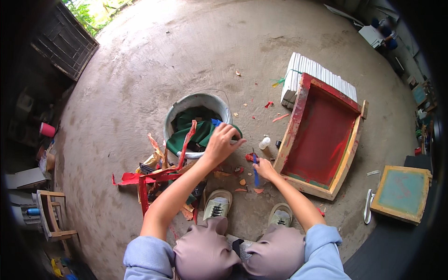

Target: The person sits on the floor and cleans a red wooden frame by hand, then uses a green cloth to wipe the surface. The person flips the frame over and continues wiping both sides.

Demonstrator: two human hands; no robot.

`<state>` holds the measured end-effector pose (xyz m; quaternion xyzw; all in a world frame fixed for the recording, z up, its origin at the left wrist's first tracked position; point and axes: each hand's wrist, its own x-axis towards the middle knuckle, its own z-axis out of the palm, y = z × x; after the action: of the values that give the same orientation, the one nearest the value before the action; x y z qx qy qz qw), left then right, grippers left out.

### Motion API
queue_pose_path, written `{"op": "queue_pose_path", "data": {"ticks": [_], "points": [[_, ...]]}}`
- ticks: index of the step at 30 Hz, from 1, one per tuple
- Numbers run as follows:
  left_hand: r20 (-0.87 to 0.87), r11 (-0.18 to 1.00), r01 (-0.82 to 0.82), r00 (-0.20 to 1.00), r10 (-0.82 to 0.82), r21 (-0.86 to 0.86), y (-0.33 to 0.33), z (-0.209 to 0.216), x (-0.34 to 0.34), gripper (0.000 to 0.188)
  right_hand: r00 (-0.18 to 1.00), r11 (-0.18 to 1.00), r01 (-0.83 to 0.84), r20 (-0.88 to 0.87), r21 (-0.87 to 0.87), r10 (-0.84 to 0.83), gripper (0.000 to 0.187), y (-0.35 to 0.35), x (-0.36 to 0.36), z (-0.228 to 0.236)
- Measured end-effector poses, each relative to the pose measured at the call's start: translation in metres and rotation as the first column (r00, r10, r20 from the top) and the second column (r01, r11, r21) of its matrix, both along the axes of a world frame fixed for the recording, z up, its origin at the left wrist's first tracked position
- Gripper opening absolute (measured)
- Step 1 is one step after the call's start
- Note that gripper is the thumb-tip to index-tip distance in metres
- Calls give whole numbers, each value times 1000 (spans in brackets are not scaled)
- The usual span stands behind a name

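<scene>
Far left: wooden stool (52, 215) and red cup (47, 129), well apart from the hands.
Scraps: red tape strips (149, 178) lie beside the bucket.
Bucket: metal bucket (198, 101) with green cloth (198, 133) inside.
Left hand: left hand (220, 143) over the rim, fingers curled, pinching a blue piece (215, 122).
Right hand: right hand (264, 168) closed on a blue strip (255, 173), just beside the frame.
Right: red screen-printing frame (322, 135) leaning on white tiles (317, 74); a smaller green frame (402, 192) farther off.

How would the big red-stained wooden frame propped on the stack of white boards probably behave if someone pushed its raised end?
The red-stained frame looks stiff: solid wooden rails with squared corners. It leans with one end on the stack of white boards, so a push would probably slide it off. Its stretched red panel seems thin, so likely light for its size, and easy to puncture.
</scene>
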<state>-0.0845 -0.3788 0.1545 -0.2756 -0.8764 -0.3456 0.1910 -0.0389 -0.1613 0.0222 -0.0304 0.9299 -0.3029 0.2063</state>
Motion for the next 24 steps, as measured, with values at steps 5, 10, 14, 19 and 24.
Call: {"op": "queue_pose_path", "data": {"ticks": [5, 10, 14, 19, 24], "points": [[438, 965, -1, 892, -117, 261, 22, -28, 5, 27, 994, 876, 77, 100, -476, -33, 40, -8, 0, 38], [534, 923, 136, 781, -323, 359, 49, -4, 12, 24, 818, 240, 566, 574, -789, -41, 49, 11, 7, 111], [612, 892, 216, 662, -432, 396, 63, 43, 32, 27, 869, 95, 494, 495, -864, -9, 46, 19, 36, 169], [421, 916, 295, 819, -390, 274, 72, 82, 50, 38, 929, 138, 360, 340, -923, -147, 28, 44, 58, 193], [529, 930, 214, 774, -348, 300, 68, 83, 61, 45, 856, 202, 444, 346, -873, -385, 27, 55, 71, 204]]}}
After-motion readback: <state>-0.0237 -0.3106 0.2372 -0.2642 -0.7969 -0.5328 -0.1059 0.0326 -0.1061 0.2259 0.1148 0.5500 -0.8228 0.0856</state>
